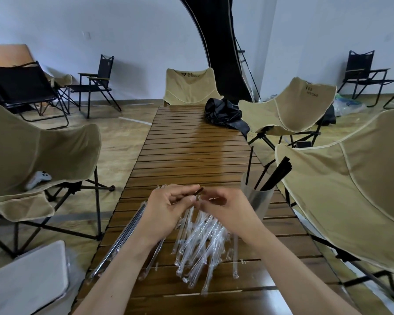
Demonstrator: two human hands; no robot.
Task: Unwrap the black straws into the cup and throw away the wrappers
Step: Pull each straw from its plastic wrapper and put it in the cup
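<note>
Brown slatted desk (191,142) carries a loose heap of clear wrappers (200,242) near its front edge; a careless sweep could send them to the floor. Cup (256,198), at the right edge with straws leaning out, looks easy to tip. Left hand (166,205) pinches a black straw (197,193); right hand (228,210) pinches beside it, apparently the wrapper. Fingers hide the join. No bin visible.

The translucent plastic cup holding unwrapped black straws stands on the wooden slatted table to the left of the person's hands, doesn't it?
Not quite: in the head view, the translucent plastic cup holding unwrapped black straws stands on the wooden slatted table to the right of the hands, beside the right hand.
</note>
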